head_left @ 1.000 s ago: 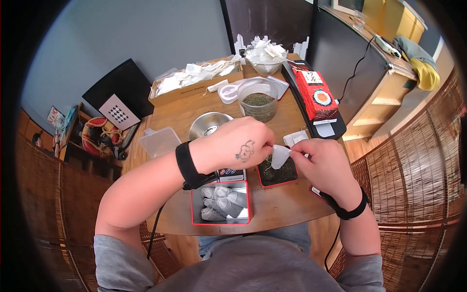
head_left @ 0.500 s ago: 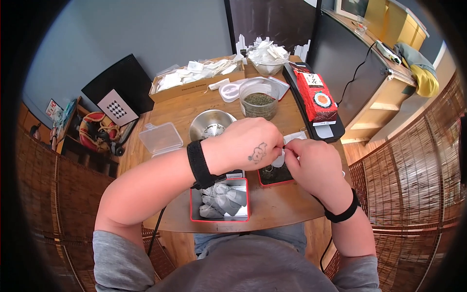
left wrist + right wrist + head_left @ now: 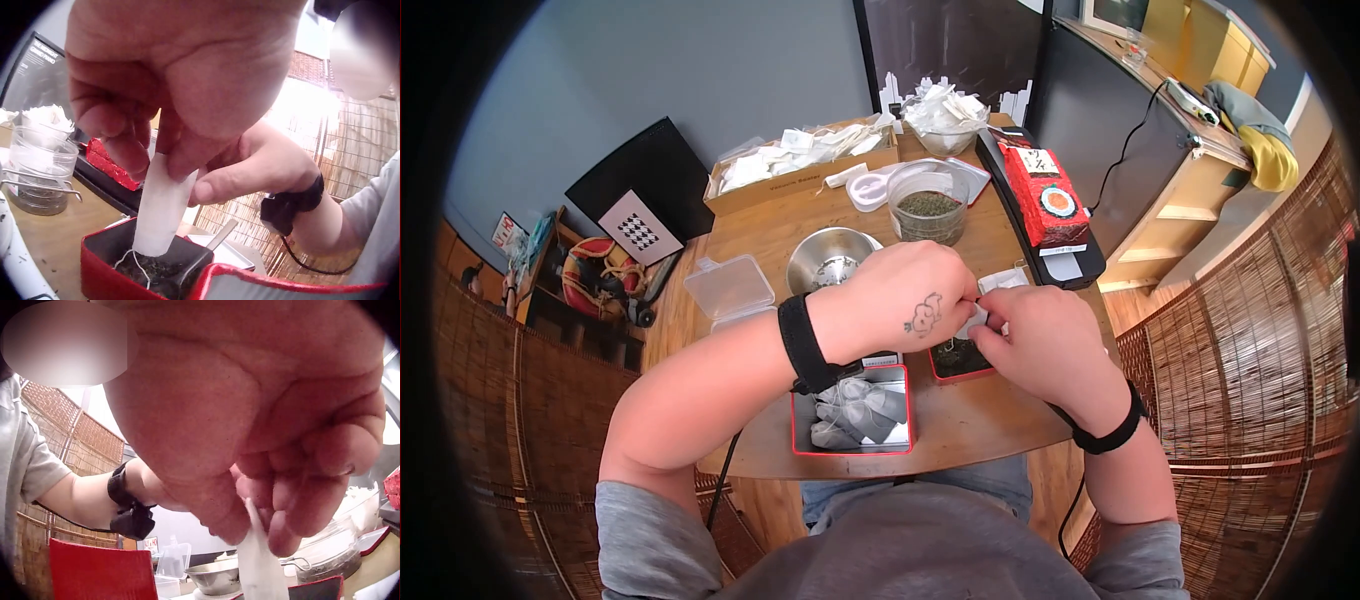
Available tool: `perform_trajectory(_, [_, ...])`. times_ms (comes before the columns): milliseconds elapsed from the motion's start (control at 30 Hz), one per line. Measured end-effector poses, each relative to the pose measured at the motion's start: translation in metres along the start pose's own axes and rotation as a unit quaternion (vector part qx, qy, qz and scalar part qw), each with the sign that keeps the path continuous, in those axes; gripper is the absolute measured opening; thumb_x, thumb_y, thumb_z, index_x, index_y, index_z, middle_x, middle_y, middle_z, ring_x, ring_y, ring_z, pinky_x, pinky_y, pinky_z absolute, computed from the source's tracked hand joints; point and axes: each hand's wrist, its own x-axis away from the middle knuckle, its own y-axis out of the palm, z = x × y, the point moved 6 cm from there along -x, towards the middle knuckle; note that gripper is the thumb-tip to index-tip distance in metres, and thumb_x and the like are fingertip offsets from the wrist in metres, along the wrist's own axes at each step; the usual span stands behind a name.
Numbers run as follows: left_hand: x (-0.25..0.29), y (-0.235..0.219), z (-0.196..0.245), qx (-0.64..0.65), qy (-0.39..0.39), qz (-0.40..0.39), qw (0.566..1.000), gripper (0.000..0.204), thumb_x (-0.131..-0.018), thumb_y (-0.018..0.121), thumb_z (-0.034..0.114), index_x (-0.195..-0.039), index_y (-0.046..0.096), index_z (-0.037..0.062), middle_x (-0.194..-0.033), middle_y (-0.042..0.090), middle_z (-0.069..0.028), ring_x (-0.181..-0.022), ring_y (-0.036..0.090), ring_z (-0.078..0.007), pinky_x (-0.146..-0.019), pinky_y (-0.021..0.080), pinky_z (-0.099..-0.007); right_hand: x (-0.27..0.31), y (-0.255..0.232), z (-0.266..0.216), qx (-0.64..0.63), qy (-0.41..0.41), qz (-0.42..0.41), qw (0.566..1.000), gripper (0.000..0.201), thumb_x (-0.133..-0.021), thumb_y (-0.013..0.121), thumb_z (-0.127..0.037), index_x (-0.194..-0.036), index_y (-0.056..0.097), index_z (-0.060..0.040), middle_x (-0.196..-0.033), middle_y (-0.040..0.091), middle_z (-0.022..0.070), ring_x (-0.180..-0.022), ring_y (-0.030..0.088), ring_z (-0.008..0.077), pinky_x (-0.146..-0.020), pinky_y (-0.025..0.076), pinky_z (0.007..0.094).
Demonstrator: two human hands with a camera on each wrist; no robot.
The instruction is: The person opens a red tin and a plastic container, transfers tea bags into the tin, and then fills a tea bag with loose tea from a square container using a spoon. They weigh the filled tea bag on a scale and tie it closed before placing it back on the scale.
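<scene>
A white empty-looking tea bag point(image 3: 161, 209) hangs between the two hands, its white string dangling from the lower end. My left hand point(image 3: 905, 298) pinches its top between thumb and fingers. My right hand point(image 3: 1045, 335) pinches the same bag point(image 3: 262, 572) at its upper edge, thumb against fingers. Right below is a red-rimmed tin point(image 3: 963, 375) holding dark loose tea, with a flat metal handle point(image 3: 222, 234) leaning out of it in the left wrist view. Nearer the body stands another red-rimmed tin point(image 3: 802, 432) with several filled, tied tea bags point(image 3: 858, 408).
A steel bowl point(image 3: 805, 262), a clear lidded box point(image 3: 730, 285) and a clear tub of green tea point(image 3: 928, 205) stand behind the hands. Farther back are a carton of white bags point(image 3: 800, 182) and a heaped bowl point(image 3: 945, 110). A red tea packet point(image 3: 1045, 195) lies on a black machine.
The hands have drawn closer together at the bag, the right fingers shifting over its top edge. The bag, seen broadly a second ago, is now mostly covered in the head view.
</scene>
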Motion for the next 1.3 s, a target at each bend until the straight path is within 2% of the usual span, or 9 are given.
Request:
perform_trajectory(267, [0.006,-0.008,-0.003,0.017,-0.028,-0.031,0.999,0.023,-0.095,0.070,0.022,-0.099,0.077,0.0010,-0.097,0.074,-0.0207,-0.093,0.071,-0.0413,-0.082,0.057,-0.0477,-0.003,-0.012,0.002,-0.004,0.011,-0.018,1.000,0.021,-0.096,0.068,-0.027,-0.091,0.079,-0.0097,-0.080,0.074,0.0150,-0.079,0.072,0.0376,-0.073,0.057,0.0499])
perform_trajectory(600, [0.006,-0.008,0.004,0.029,0.011,0.002,1.000,0.022,-0.096,0.069,0.021,-0.099,0.077,0.0003,-0.094,0.074,-0.0203,-0.089,0.071,-0.0411,-0.080,0.057,-0.0473,0.000,-0.009,0.003,-0.062,0.034,-0.021,0.997,0.021,-0.093,0.073,-0.028,-0.094,0.077,-0.0074,-0.088,0.074,0.0144,-0.084,0.072,0.0378,-0.076,0.056,0.0500])
perform_trajectory(800, [0.009,-0.020,0.004,0.052,0.001,0.020,0.998,0.022,-0.097,0.069,0.021,-0.099,0.078,0.0008,-0.094,0.073,-0.0192,-0.088,0.071,-0.0405,-0.079,0.057,-0.0464,-0.005,0.005,0.008,-0.027,-0.045,0.008,0.999,0.027,-0.089,0.078,-0.031,-0.092,0.076,-0.0045,-0.096,0.071,0.0171,-0.093,0.069,0.0391,-0.083,0.056,0.0477])
perform_trajectory(900, [0.009,-0.019,0.004,0.064,0.020,0.025,0.997,0.022,-0.097,0.069,0.021,-0.099,0.077,0.0005,-0.093,0.073,-0.0188,-0.087,0.071,-0.0397,-0.077,0.057,-0.0464,-0.008,0.000,0.002,-0.108,-0.061,0.035,0.992,0.028,-0.089,0.078,-0.032,-0.092,0.075,-0.0040,-0.093,0.072,0.0170,-0.090,0.070,0.0406,-0.080,0.056,0.0487])
perform_trajectory(967, [0.010,-0.023,0.004,0.052,0.027,0.051,0.997,0.022,-0.097,0.069,0.021,-0.100,0.077,0.0002,-0.092,0.072,-0.0188,-0.085,0.071,-0.0392,-0.076,0.056,-0.0460,-0.010,0.018,0.013,-0.028,0.026,-0.102,0.994,0.028,-0.090,0.077,-0.032,-0.091,0.074,-0.0041,-0.086,0.072,0.0172,-0.085,0.070,0.0414,-0.077,0.055,0.0499])
perform_trajectory(1000, [0.010,-0.024,0.004,0.052,0.027,0.051,0.997,0.022,-0.097,0.069,0.021,-0.100,0.077,0.0002,-0.092,0.072,-0.0188,-0.085,0.071,-0.0392,-0.076,0.056,-0.0460,-0.009,0.017,0.012,-0.028,0.026,-0.102,0.994,0.028,-0.090,0.077,-0.032,-0.091,0.074,-0.0041,-0.086,0.072,0.0172,-0.085,0.070,0.0414,-0.077,0.055,0.0499])
perform_trajectory(1067, [0.012,-0.026,0.000,0.081,0.009,0.052,0.995,0.022,-0.097,0.069,0.021,-0.099,0.077,0.0001,-0.091,0.072,-0.0188,-0.084,0.070,-0.0389,-0.075,0.056,-0.0456,-0.008,0.003,0.006,-0.131,0.001,0.002,0.991,0.027,-0.091,0.076,-0.032,-0.090,0.074,-0.0044,-0.081,0.071,0.0176,-0.081,0.071,0.0417,-0.074,0.055,0.0508])
perform_trajectory(1200, [0.011,-0.025,0.001,0.068,0.036,0.083,0.994,0.023,-0.098,0.069,0.022,-0.097,0.076,0.0008,-0.086,0.072,-0.0175,-0.079,0.070,-0.0371,-0.072,0.055,-0.0444,-0.010,0.007,0.007,-0.107,0.007,-0.030,0.994,0.026,-0.091,0.076,-0.031,-0.091,0.074,-0.0047,-0.080,0.071,0.0184,-0.080,0.070,0.0419,-0.073,0.054,0.0510])
perform_trajectory(1300, [0.013,-0.030,-0.003,0.088,-0.034,0.064,0.993,0.023,-0.098,0.069,0.023,-0.094,0.076,0.0017,-0.080,0.072,-0.0165,-0.073,0.069,-0.0348,-0.069,0.054,-0.0433,-0.008,-0.001,0.009,-0.106,0.021,-0.025,0.994,0.024,-0.095,0.075,-0.027,-0.098,0.076,-0.0038,-0.081,0.073,0.0168,-0.075,0.072,0.0343,-0.070,0.055,0.0442])
